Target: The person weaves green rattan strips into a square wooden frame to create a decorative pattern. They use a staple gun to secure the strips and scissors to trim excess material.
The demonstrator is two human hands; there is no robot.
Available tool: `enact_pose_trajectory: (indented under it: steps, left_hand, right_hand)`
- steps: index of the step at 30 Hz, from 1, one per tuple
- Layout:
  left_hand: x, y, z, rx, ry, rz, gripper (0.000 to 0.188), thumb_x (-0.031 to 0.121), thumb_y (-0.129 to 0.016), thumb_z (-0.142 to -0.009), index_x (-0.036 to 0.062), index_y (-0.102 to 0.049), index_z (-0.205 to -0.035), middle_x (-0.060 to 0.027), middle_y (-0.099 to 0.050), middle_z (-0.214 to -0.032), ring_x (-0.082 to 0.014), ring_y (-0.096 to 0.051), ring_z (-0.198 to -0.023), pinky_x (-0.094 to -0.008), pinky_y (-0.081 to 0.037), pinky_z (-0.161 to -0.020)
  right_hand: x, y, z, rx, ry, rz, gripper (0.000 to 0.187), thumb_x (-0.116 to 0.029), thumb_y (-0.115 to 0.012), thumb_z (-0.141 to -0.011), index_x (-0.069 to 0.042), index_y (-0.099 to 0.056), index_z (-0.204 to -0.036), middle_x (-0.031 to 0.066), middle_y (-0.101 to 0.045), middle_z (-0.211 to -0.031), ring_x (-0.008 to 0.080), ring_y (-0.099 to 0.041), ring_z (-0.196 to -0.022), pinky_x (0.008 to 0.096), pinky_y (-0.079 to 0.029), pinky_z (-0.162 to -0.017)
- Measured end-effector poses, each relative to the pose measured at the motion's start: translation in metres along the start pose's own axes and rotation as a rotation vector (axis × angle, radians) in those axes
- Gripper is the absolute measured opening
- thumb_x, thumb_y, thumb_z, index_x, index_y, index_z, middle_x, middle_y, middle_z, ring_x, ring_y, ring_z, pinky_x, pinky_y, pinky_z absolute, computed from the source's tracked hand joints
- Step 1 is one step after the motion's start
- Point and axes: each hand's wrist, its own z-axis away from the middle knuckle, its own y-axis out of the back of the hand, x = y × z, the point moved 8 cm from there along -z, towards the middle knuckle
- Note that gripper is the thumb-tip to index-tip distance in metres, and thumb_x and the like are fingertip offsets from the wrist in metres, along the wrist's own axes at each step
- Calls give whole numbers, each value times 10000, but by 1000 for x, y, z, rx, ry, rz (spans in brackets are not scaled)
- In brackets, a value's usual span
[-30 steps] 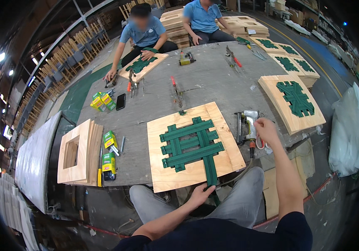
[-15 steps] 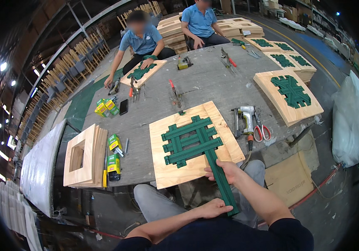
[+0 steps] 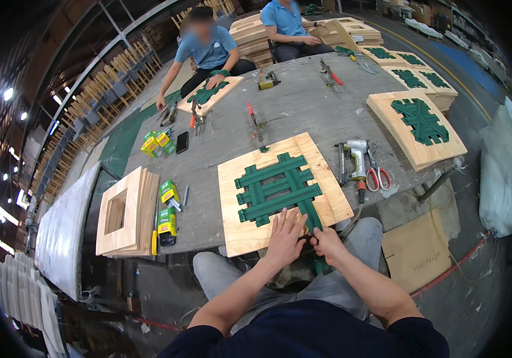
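In front of me a square plywood board (image 3: pixel 232 230) lies at the table's near edge, with green webbing straps (image 3: pixel 280 203) woven in a lattice over its middle opening. One loose webbing strap (image 3: pixel 310 213) runs from the lattice toward me, past the board's near edge. My right hand (image 3: pixel 330 246) is closed round this strap, its tail hanging below. My left hand (image 3: pixel 284 240) lies with fingers spread on the board just left of the strap, fingertips close to the lowest cross strap.
Right of the board lie a staple gun (image 3: pixel 358 161) and red-handled scissors (image 3: pixel 379 176). A stack of wooden frames (image 3: pixel 139 203) and yellow-green boxes (image 3: pixel 167 224) stand left. Finished webbed boards (image 3: pixel 381 110) are piled right. Two people (image 3: pixel 208 51) sit across the table.
My left hand has left the strap's lower end and now lies flat on the board. My right hand still grips the strap, nearer its tail, which now hangs down.
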Motion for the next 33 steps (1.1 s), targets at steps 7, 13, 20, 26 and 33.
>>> enact_pose_trajectory:
  steps: [7, 13, 20, 26, 33]
  left_hand:
    - [3, -32, -23, -115, -90, -57, 917, 165, -725, -795, 113, -320, -1616, -109, -286, -1689, -404, -193, -1572, -584, -153, -1268]
    - [7, -36, -24, -74, -158, -150, 789, 176, -608, -835, 110, -395, -1592, -77, -336, -1679, -385, -218, -1571, -584, -129, -1272]
    - [4, -46, -19, -91, -220, -190, 729, 147, -619, -846, 127, -449, -1554, -44, -396, -1647, -350, -285, -1547, -594, -151, -1266]
    - [6, -49, -18, -75, -274, -206, 683, 139, -620, -851, 128, -489, -1521, -44, -469, -1596, -330, -391, -1493, -601, -195, -1254]
    - [5, -55, -17, -92, -312, -220, 652, 175, -622, -883, 128, -490, -1520, -54, -476, -1588, -348, -436, -1459, -587, -216, -1251]
  right_hand:
    - [13, 10, 11, 59, 59, 104, 219, -216, -461, -1097, -55, -570, -997, -3, -504, -679, 95, -405, -506, 280, -312, -442]
    - [19, 17, 19, 133, 186, 214, 242, -206, -465, -1095, -39, -592, -974, 11, -534, -713, 110, -470, -618, 300, -386, -567]
    - [24, 19, 33, 121, 180, 266, 233, -206, -474, -1090, -36, -591, -982, 13, -526, -700, 120, -472, -617, 315, -401, -576]
    - [28, 22, 37, 105, 188, 253, 237, -195, -480, -1089, -31, -596, -962, 20, -533, -699, 128, -488, -637, 319, -415, -604]
    - [27, 26, 41, 123, 224, 305, 266, -218, -500, -1073, -21, -604, -927, 28, -546, -696, 141, -510, -643, 329, -424, -609]
